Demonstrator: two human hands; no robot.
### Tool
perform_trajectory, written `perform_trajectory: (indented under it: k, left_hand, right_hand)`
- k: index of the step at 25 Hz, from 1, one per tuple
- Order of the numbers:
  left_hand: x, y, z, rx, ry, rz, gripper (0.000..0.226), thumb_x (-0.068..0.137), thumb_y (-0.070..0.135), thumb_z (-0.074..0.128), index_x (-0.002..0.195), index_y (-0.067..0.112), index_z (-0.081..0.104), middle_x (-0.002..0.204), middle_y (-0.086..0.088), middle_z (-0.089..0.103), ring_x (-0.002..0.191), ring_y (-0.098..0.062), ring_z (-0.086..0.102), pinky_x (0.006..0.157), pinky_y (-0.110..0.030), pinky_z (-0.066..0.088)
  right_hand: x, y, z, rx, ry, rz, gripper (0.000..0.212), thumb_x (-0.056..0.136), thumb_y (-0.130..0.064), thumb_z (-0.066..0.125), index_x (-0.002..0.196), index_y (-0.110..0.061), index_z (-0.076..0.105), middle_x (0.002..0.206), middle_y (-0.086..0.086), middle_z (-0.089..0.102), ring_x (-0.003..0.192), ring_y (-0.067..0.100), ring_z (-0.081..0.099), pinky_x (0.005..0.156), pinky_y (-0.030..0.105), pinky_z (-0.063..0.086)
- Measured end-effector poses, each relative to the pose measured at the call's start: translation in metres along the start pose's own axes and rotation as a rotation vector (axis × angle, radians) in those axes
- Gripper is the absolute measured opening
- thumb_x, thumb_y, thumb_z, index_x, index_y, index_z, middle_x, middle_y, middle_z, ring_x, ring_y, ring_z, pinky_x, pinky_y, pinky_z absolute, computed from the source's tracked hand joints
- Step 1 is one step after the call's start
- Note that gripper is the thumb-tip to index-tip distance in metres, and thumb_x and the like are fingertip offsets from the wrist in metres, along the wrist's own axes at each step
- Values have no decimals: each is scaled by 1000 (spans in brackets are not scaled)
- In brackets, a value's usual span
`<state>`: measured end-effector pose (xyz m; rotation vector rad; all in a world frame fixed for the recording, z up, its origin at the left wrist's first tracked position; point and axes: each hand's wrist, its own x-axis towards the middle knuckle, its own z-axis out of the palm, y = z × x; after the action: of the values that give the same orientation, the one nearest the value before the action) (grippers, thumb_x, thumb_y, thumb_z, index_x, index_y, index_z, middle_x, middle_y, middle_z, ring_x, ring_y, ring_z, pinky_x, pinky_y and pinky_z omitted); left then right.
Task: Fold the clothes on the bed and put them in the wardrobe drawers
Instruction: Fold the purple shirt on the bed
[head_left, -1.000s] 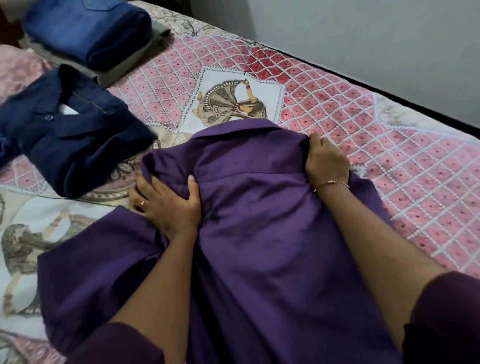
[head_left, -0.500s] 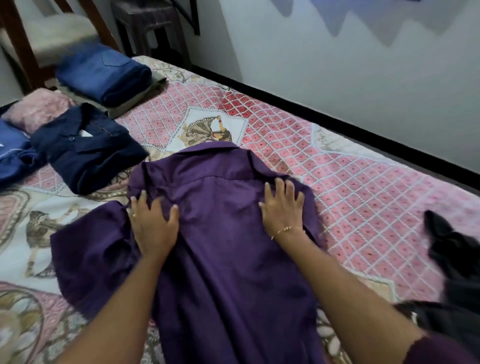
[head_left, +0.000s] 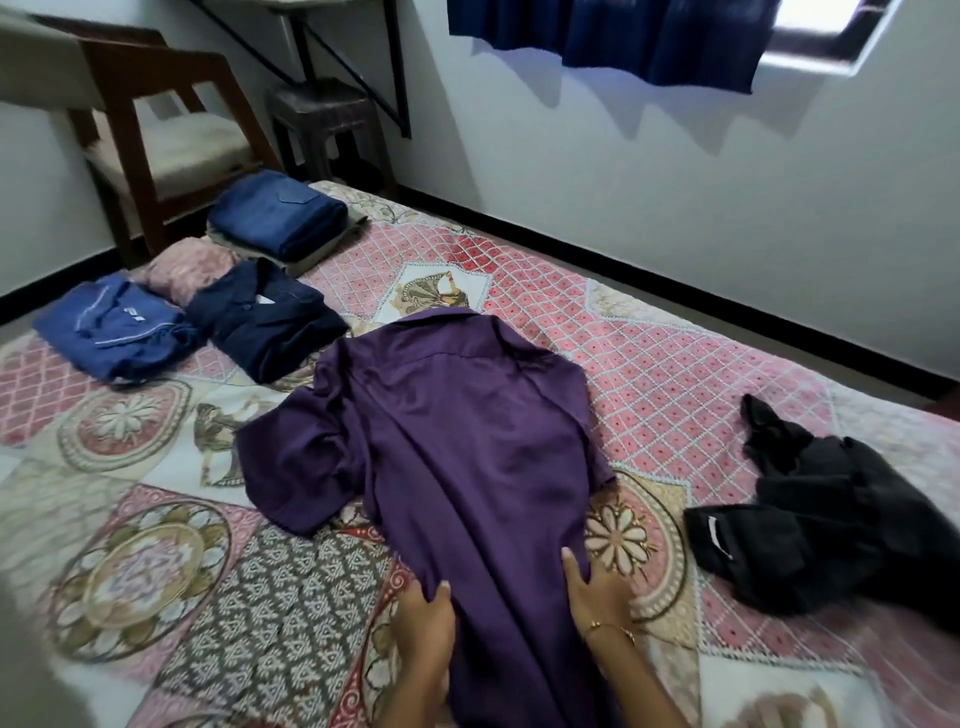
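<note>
A purple shirt (head_left: 457, 447) lies spread face down on the patterned bedspread (head_left: 675, 374), collar away from me. One short sleeve is spread out to the left. My left hand (head_left: 423, 618) rests at the shirt's lower left edge with its thumb on the fabric. At the lower right edge my right hand (head_left: 600, 592), with a thin bracelet on the wrist, lies flat, thumb on the shirt and fingers on the bedspread. A crumpled black garment (head_left: 810, 519) lies unfolded on the right of the bed.
Folded clothes sit at the bed's far left: blue jeans (head_left: 278, 215) on a khaki piece, a pink item (head_left: 182, 267), a navy shirt (head_left: 265, 319) and a blue shirt (head_left: 111, 327). Past the bed stand a wooden chair (head_left: 156, 135) and a dark stool (head_left: 327, 119). A wall runs along the right.
Both hands have slid from the shirt's shoulders down its sides to the lower part. The view has pulled back and now takes in the black garment and more folded clothes.
</note>
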<state>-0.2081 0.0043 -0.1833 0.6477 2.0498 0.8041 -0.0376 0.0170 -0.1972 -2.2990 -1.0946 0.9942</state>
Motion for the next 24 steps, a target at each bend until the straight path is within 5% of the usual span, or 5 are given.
perform_trajectory:
  k: [4, 9, 13, 18, 24]
  left_hand:
    - [-25, 13, -40, -76, 119, 11, 35, 98, 13, 40, 120, -11, 53, 124, -26, 56, 114, -40, 51, 95, -40, 38]
    - [-42, 26, -134, -204, 278, -41, 32, 98, 12, 40, 110, -15, 54, 115, -28, 58, 105, -43, 54, 91, -40, 43]
    - [-52, 42, -181, -554, -139, -387, 43, 86, 37, 59, 108, 0, 60, 110, -15, 64, 94, -31, 61, 75, -37, 49]
    - [-75, 64, -208, -593, -431, -484, 45, 94, 47, 45, 84, 7, 64, 89, -7, 64, 78, -25, 58, 83, -36, 44]
    - [-69, 48, -238, -408, -245, -288, 36, 88, 36, 53, 106, 7, 63, 99, -12, 66, 94, -28, 58, 84, -34, 47]
  right_hand:
    - [-41, -6, -15, 534, -322, 38, 37, 89, -5, 59, 126, -6, 53, 117, 11, 62, 104, 23, 59, 91, 35, 48]
    - [-87, -29, -65, 786, -95, 144, 26, 91, -4, 55, 117, -1, 57, 103, 8, 58, 90, 20, 54, 50, 6, 47]
    - [-126, -44, -95, 1059, -151, 211, 18, 92, -4, 53, 108, -4, 61, 75, 1, 71, 58, 14, 65, 45, 16, 52]
    - [-169, -71, -101, 923, -396, 185, 12, 89, 4, 51, 88, -6, 59, 57, 1, 69, 47, 11, 65, 43, 22, 52]
    - [-167, -69, -115, 782, -243, 104, 30, 90, 8, 48, 115, -5, 57, 94, 7, 64, 77, 22, 60, 62, 22, 53]
